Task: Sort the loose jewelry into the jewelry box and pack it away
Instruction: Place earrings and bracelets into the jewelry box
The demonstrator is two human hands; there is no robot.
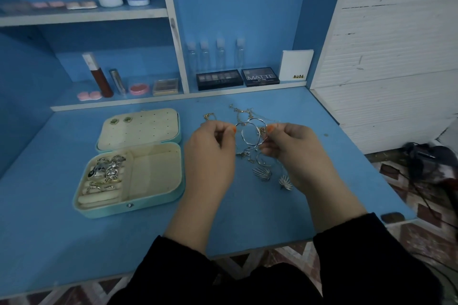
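A teal rectangular jewelry box (133, 208) lies open on the left of the blue tabletop (62, 242), with its lid (138, 131) folded flat on the far side. The cream perforated lid panel carries two green stud earrings (121, 120) at its far-left corner. The left base compartment holds silver rings (107, 171) on cream rolls. Right of the box, silver wire hoops (250, 134) are pinched between the left grip (210, 153) and right grip (292, 153). Thin chains (241, 110) lie on the far side of the hoops, and two silver fan-shaped earrings (262, 173) lie on the near side.

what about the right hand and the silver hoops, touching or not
Touching: the head view shows the right hand pinching the silver hoops at their right edge.
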